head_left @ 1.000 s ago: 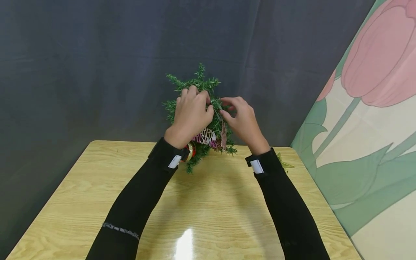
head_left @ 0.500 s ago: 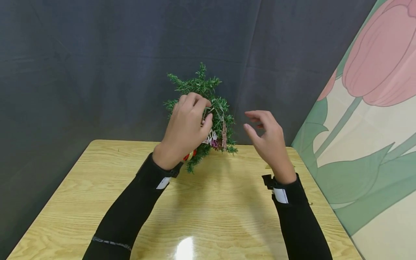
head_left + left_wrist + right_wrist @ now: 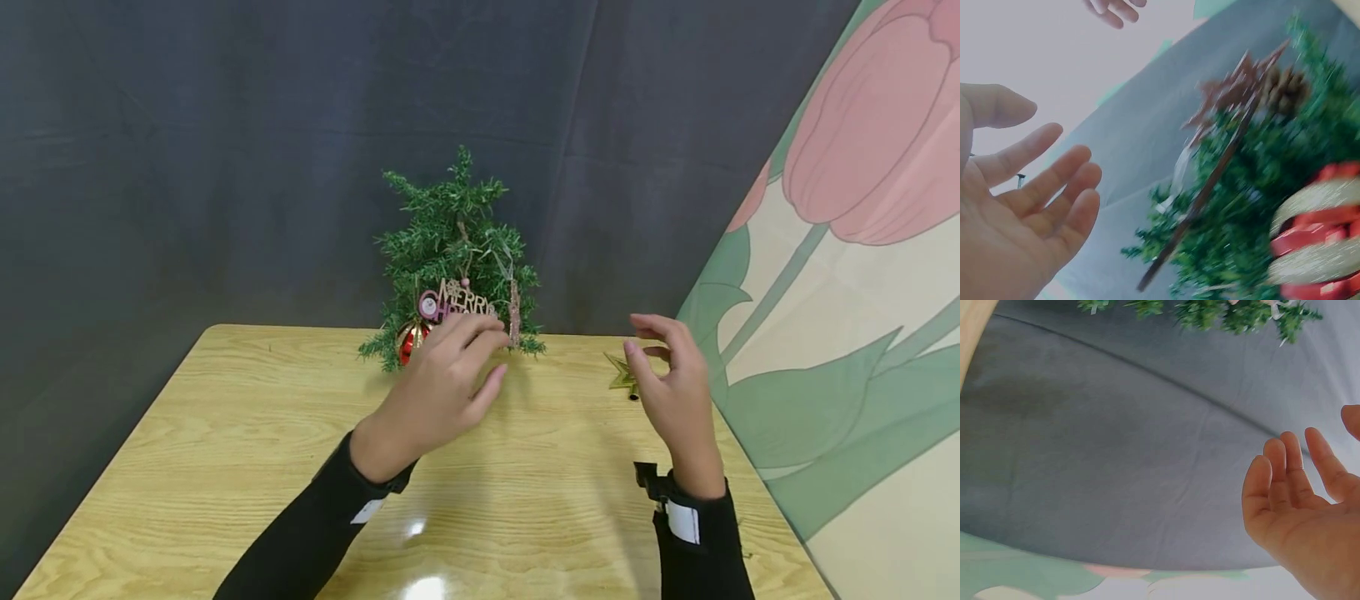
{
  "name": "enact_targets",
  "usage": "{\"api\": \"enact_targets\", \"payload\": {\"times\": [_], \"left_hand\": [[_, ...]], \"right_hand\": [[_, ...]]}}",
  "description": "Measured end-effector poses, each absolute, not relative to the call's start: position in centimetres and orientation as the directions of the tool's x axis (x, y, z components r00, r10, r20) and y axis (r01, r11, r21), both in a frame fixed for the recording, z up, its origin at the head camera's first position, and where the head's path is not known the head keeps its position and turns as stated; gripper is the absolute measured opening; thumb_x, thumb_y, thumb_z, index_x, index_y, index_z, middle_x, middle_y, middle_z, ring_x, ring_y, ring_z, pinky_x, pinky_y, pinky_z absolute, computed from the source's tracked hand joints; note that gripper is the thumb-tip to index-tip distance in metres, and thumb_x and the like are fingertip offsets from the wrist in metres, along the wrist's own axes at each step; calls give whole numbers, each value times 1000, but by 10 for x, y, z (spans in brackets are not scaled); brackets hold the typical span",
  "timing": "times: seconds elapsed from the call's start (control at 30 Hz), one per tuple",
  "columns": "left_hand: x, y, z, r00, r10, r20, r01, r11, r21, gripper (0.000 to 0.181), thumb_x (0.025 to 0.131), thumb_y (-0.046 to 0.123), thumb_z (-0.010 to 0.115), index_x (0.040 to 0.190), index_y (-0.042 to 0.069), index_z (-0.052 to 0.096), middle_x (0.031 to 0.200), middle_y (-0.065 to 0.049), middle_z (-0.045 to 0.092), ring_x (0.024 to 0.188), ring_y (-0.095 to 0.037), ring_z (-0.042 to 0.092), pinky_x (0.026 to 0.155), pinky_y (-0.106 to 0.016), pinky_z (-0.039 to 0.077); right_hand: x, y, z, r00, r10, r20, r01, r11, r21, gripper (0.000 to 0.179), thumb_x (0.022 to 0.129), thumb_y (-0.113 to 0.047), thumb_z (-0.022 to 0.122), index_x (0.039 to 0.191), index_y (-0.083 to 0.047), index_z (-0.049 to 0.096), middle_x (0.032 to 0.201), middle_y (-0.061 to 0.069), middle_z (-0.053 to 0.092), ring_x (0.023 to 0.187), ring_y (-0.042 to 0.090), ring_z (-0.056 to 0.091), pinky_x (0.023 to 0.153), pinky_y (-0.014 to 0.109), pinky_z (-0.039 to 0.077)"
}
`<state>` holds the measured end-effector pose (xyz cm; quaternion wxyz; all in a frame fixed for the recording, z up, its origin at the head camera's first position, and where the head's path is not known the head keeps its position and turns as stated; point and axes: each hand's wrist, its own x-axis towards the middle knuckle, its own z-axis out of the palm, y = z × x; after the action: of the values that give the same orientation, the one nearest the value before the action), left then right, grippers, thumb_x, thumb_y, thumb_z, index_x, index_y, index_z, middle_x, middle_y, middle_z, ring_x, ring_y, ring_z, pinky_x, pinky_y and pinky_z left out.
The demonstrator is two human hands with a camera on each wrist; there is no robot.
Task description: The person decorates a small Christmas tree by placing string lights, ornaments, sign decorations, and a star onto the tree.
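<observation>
A small green Christmas tree point(image 3: 442, 225) stands at the back of the table. On it hang a "Merry Christmas" sign point(image 3: 467, 298), a red and gold bauble point(image 3: 408, 343) and a glittery pink ornament point(image 3: 514, 312). My left hand point(image 3: 450, 383) is in front of the tree's lower part, covering some of the sign; its fingers are relaxed and hold nothing, as the left wrist view also shows. My right hand point(image 3: 675, 392) hovers over the table's right side, fingers loosely bent and bare. Just left of it lies a gold star point(image 3: 621, 372), partly hidden by the fingers.
The wooden table point(image 3: 225, 433) ends at a dark grey curtain point(image 3: 262, 167) behind the tree. A tulip-printed cloth point(image 3: 862, 275) hangs along the right side. A pine cone point(image 3: 1285, 90) shows among the branches in the left wrist view.
Both hands have drawn back from the branches toward the wearer, the right one also moving rightward. The sign and upper tree are now uncovered, and the gold star shows more.
</observation>
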<state>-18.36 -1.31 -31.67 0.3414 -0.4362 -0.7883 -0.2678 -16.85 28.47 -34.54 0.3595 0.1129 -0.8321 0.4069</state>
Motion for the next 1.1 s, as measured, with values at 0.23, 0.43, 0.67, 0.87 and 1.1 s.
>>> {"api": "enact_targets", "payload": {"times": [0.23,0.43,0.67,0.87,1.1], "left_hand": [[-171,-5,-364,-433,594,678,887,414,205,26,95,11,71,120,6,69,123,-7,67,115,-21,63,99,-32,54],[-174,10,-399,-519,697,495,853,386,352,29,100,18,69,128,10,64,128,-4,63,119,-19,61,99,-32,54],[-206,43,-436,-615,758,215,733,450,511,48,106,25,60,149,9,48,147,-8,54,137,-21,54,108,-32,50],[-243,78,-455,-659,750,58,622,500,603,55,107,26,58,156,10,39,155,-13,48,140,-24,51,110,-36,48],[-295,116,-472,-712,698,-82,347,450,823,60,108,30,57,159,10,33,157,-19,46,138,-31,54,103,-42,52]], "right_hand": [[-164,307,-366,-763,221,608,-349,651,-674,34,101,-5,64,136,-4,64,128,9,61,112,4,55,90,8,42],[-168,326,-375,-784,294,547,-256,650,-716,35,103,-11,62,138,-6,63,131,10,61,109,-2,55,89,11,42],[-174,348,-387,-814,372,447,-123,641,-757,39,106,-23,59,142,-10,60,139,10,61,108,-9,53,90,18,42],[-182,365,-404,-844,418,336,5,633,-774,44,107,-30,54,146,-8,56,144,13,58,115,3,56,91,23,43],[-200,394,-438,-891,410,195,99,595,-798,55,109,-34,50,155,-3,44,158,22,45,140,44,48,99,39,49]]}}
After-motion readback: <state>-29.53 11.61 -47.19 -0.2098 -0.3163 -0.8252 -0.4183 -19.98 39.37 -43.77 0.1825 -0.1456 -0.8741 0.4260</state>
